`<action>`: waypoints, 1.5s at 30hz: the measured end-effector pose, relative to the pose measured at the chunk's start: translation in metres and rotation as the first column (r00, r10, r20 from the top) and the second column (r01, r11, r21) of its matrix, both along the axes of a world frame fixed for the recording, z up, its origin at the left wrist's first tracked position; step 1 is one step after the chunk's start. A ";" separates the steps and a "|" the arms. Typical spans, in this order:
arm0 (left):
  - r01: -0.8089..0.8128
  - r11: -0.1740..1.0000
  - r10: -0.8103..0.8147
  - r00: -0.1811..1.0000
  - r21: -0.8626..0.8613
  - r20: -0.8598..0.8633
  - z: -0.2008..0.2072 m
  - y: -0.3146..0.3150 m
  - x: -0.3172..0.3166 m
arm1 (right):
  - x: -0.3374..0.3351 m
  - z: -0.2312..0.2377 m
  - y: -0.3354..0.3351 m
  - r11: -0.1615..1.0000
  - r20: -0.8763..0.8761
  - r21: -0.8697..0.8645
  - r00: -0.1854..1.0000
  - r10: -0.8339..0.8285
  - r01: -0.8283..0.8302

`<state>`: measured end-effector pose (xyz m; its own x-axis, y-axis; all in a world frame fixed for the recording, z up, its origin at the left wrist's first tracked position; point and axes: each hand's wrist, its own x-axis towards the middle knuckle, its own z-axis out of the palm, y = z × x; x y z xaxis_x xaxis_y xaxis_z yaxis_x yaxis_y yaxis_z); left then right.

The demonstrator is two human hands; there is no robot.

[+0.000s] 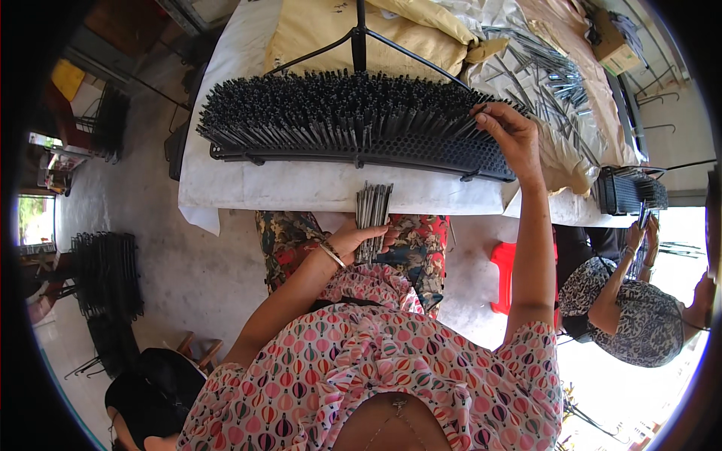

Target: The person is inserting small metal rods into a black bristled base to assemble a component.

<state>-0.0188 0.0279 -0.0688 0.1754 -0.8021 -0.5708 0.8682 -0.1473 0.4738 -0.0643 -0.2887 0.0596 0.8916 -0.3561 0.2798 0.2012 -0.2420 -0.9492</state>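
My left hand (357, 239) is closed around a bundle of thin grey metal rods (373, 214), held upright in front of the table's near edge. Across the table lies a long black rack (421, 159) with a perforated face, densely filled with dark rods (331, 105). Several holes at its right front have no rods in them. My right hand (511, 135) is at the rack's right end, thumb and forefinger pinched together among the rod tips. Whatever lies between those fingertips is too small to make out.
Loose rods (564, 79) are strewn over wrapping at the far right. A black bar frame (360, 45) rises behind the rack. To the right, a person (632, 308) works at another black rack (635, 189); a red stool (502, 276) stands between us. Racks of dark rods (107, 278) stand left.
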 end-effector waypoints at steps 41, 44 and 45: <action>-0.042 0.999 0.042 0.999 -0.009 0.022 -0.001 -0.003 0.001 | -0.044 -0.028 0.102 0.861 -0.037 -0.503 0.997 0.069 -0.078; -0.110 0.994 0.108 0.992 -0.025 -0.063 0.004 -0.005 0.000 | -0.061 -0.055 0.131 0.708 -0.152 -0.653 0.963 0.225 -0.268; -0.105 0.994 0.103 0.993 -0.023 -0.064 0.000 -0.005 -0.001 | -0.065 -0.064 0.141 0.681 -0.134 -0.684 0.963 0.235 -0.261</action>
